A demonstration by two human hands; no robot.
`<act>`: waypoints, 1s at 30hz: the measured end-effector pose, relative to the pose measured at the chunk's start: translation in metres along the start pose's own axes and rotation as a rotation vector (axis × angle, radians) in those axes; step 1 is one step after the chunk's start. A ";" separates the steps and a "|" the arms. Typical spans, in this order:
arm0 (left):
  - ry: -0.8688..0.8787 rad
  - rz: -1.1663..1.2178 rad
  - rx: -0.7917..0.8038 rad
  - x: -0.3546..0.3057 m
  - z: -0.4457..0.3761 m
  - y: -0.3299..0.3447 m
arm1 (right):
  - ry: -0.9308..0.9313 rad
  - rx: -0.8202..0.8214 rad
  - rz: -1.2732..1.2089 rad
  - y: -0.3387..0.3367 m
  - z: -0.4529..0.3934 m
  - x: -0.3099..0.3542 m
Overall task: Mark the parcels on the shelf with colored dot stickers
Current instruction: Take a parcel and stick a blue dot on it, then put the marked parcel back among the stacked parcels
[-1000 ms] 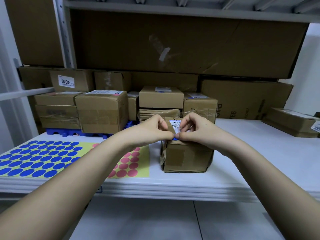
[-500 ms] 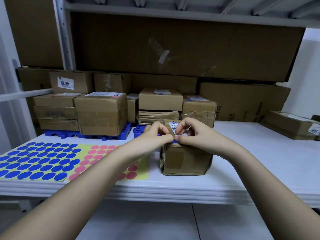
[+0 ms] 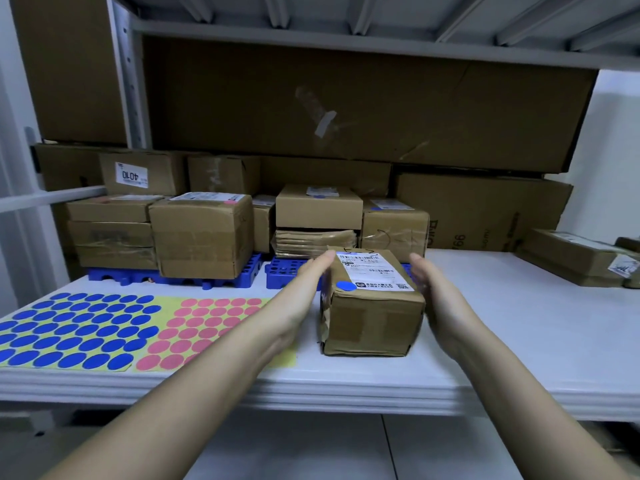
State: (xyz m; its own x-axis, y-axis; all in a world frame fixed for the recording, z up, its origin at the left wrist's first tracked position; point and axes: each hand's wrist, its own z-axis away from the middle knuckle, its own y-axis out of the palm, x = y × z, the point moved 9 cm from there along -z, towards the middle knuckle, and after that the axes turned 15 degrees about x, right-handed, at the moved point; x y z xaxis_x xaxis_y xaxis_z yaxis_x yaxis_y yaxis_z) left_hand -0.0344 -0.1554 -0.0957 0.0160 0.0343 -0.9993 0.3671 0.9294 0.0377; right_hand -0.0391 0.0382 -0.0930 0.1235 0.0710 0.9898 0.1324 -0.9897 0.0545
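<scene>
Both hands are flanking the small parcel standing at the front of the white shelf. The left hand is lying along its left side with straight, relaxed fingers, and the right hand is mirroring it on the right, fingers extended; whether the palms are touching the cardboard or sitting just beside it cannot be told. Neither hand is pinching anything.

Between the hands, a blue dot sticker is sitting on the parcel's top, just left of its shipping label, so this parcel looks marked.

Left of the left forearm, the blue sticker sheet and the pink sticker sheet are lying flat, mostly full.

Beyond the fingertips, stacked parcels are waiting on blue pallets; one is showing a pink dot, another perhaps a blue one, and the rest are showing no visible mark. Much of the marking is probably remaining.
</scene>
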 end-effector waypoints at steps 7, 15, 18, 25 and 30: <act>-0.095 0.298 0.085 0.010 -0.002 0.038 | 0.075 0.114 -0.297 0.032 0.012 -0.014; -0.045 0.278 0.041 -0.003 0.004 0.034 | 0.002 0.113 -0.309 0.038 0.017 0.005; 0.005 0.243 0.031 -0.012 0.008 0.031 | -0.012 0.142 -0.282 0.040 0.020 0.010; 0.148 0.142 0.069 -0.046 0.003 0.038 | -0.095 0.037 -0.293 0.030 0.025 0.030; 0.159 0.120 0.088 -0.062 -0.006 0.043 | -0.061 0.058 -0.151 0.019 0.024 0.040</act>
State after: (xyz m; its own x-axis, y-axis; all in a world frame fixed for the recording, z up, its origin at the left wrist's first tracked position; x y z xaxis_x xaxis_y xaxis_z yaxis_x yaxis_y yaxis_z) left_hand -0.0253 -0.1149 -0.0322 -0.0801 0.2070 -0.9750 0.4515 0.8796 0.1497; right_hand -0.0082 0.0255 -0.0560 0.1567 0.2273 0.9611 0.2105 -0.9585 0.1924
